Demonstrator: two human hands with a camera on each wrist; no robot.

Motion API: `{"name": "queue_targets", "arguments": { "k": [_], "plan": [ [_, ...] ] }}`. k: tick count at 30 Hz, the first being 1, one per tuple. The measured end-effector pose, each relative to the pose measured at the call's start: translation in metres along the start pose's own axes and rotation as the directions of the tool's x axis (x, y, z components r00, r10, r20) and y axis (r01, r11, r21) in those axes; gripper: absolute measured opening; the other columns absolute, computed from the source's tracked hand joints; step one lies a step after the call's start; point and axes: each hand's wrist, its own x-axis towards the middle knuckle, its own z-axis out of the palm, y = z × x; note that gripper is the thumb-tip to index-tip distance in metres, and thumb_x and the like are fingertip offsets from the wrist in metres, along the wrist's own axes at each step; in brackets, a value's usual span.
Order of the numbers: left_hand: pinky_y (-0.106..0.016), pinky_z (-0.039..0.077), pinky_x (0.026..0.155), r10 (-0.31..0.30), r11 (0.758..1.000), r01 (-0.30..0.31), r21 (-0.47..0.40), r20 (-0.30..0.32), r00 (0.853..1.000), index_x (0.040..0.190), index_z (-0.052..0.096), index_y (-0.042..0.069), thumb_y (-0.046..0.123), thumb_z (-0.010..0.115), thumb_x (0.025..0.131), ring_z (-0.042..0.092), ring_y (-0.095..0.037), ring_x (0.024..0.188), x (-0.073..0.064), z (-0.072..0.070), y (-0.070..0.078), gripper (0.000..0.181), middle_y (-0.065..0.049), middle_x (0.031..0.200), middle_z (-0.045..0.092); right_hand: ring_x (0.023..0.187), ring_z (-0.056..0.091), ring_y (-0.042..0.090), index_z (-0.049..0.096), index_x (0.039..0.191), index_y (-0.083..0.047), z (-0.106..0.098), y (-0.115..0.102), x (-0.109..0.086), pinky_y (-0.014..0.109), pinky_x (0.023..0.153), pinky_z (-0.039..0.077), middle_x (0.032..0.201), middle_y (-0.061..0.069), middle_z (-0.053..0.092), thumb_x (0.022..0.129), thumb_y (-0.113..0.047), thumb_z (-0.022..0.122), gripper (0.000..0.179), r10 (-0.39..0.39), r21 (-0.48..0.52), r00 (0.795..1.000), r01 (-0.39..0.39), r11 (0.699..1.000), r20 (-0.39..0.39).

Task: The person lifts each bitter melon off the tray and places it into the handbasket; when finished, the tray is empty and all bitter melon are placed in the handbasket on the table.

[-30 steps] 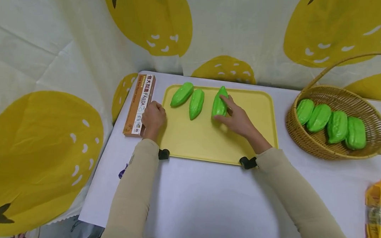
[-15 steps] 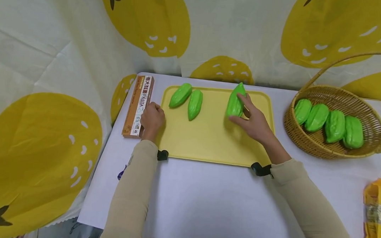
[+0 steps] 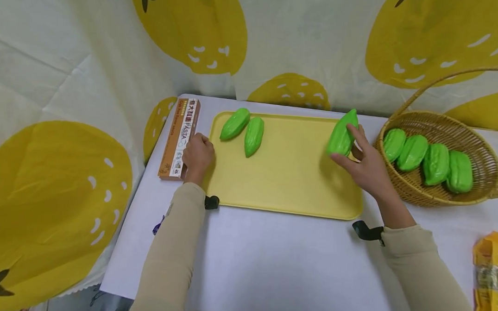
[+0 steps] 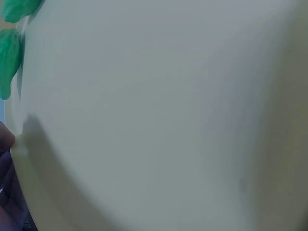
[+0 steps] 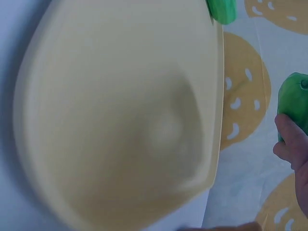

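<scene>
Since R hand [image 3: 370, 168] shifted twd basket [image 3: 417, 197], grip holding green veg [image 3: 341, 136], 2 other veg [image 3: 254, 136] remain on tray [image 3: 287, 181]; L hand [image 3: 198, 154] holds tray

Held veg [image 3: 341, 136]: glossy plast.; tray [image 3: 271, 180]: smooth plast.; basket [image 3: 461, 134]: rough wkr.

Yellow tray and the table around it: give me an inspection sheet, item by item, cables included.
Surface: white-covered table, bearing the yellow tray.
Job's things: one held green fruit above the tray's right end; two green fruits on the tray; four green fruits in the wicker basket.
Clutter: pasta box at left, yellow packet at right.
Hands: left hand grips the tray's left rim; right hand holds one fruit.
Cables: nothing seen.
Surroundings: fruit-print cloth behind the table.
</scene>
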Motion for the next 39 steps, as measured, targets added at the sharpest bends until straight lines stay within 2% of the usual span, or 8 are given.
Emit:
{"name": "queue_targets", "arguments": {
  "k": [3,7,15,18,22,27,31,39],
  "plan": [
    [-0.052,0.054,0.087,0.008,1.0,-0.008,-0.004,-0.001,1.0,0.118,0.065,0.011,0.02,0.051,0.101,0.068,-0.037,0.103,0.001,0.001,0.001,0.023,-0.011,0.12,0.072,0.149,0.026,0.049,0.014,0.164,-0.032,-0.01,0.001,-0.005,-0.003,0.082,0.041,0.171,0.01,-0.009,0.098,-0.023,0.069,0.087,0.005,-0.008,1.0,-0.005,1.0,-0.028],
    [-0.052,0.054,0.086,0.011,1.0,-0.012,-0.013,-0.006,1.0,0.117,0.065,0.011,0.02,0.05,0.101,0.068,-0.037,0.103,-0.001,0.0,0.0,0.023,-0.011,0.12,0.072,0.154,0.024,0.039,0.017,0.163,-0.035,-0.023,0.002,-0.011,-0.004,0.09,0.036,0.172,0.005,-0.003,0.097,-0.026,0.071,0.086,0.02,-0.06,0.996,-0.025,0.998,-0.089],
    [-0.054,0.053,0.087,0.005,1.0,-0.005,-0.019,-0.026,1.0,0.115,0.067,0.01,0.019,0.048,0.102,0.068,-0.038,0.103,-0.006,-0.001,-0.003,0.024,-0.012,0.119,0.072,0.15,0.032,0.04,0.018,0.161,-0.041,-0.04,0.011,-0.017,0.003,0.106,0.03,0.172,0.003,0.003,0.097,-0.034,0.069,0.083,0.054,-0.118,0.987,-0.072,0.99,-0.151],
    [-0.054,0.054,0.086,0.014,1.0,-0.015,-0.02,-0.02,1.0,0.116,0.066,0.009,0.019,0.047,0.103,0.068,-0.038,0.103,-0.007,-0.001,-0.002,0.025,-0.013,0.118,0.072,0.15,0.031,0.043,0.016,0.162,-0.04,-0.047,0.015,-0.021,0.002,0.105,0.028,0.171,0.005,0.004,0.098,-0.035,0.067,0.081,0.06,-0.131,0.985,-0.082,0.988,-0.16],
    [-0.055,0.054,0.087,0.012,1.0,-0.013,-0.025,-0.018,1.0,0.115,0.066,0.009,0.019,0.047,0.103,0.067,-0.039,0.102,-0.007,0.0,0.001,0.025,-0.014,0.117,0.072,0.145,0.033,0.05,0.014,0.162,-0.038,-0.057,0.022,-0.026,-0.004,0.095,0.033,0.172,0.006,0.0,0.1,-0.033,0.065,0.081,0.075,-0.102,0.985,-0.092,0.991,-0.158],
    [-0.054,0.053,0.086,0.02,0.999,-0.021,-0.031,-0.035,0.999,0.114,0.066,0.008,0.019,0.046,0.102,0.067,-0.039,0.101,-0.007,0.001,0.001,0.026,-0.014,0.116,0.072,0.15,0.028,0.043,0.01,0.162,-0.04,-0.07,0.033,-0.032,-0.005,0.092,0.034,0.172,-0.007,0.0,0.101,-0.032,0.063,0.081,0.121,-0.075,0.977,-0.136,0.988,-0.177],
    [-0.054,0.053,0.086,0.016,0.999,-0.017,-0.033,-0.038,0.999,0.114,0.067,0.009,0.018,0.047,0.102,0.068,-0.039,0.101,-0.006,0.002,0.0,0.026,-0.014,0.116,0.072,0.154,0.025,0.032,0.006,0.162,-0.041,-0.081,0.041,-0.035,-0.005,0.088,0.035,0.172,-0.007,0.001,0.101,-0.037,0.061,0.082,0.16,-0.091,0.97,-0.179,0.98,-0.182],
    [-0.054,0.054,0.087,0.022,0.999,-0.023,-0.032,-0.024,0.999,0.115,0.067,0.009,0.019,0.047,0.102,0.068,-0.038,0.102,-0.006,0.001,0.0,0.026,-0.013,0.117,0.072,0.155,0.02,0.034,0.005,0.162,-0.037,-0.101,0.064,-0.043,-0.007,0.092,0.029,0.172,-0.007,0.0,0.102,-0.04,0.059,0.081,0.206,-0.14,0.961,-0.233,0.962,-0.183]
  ]
}}
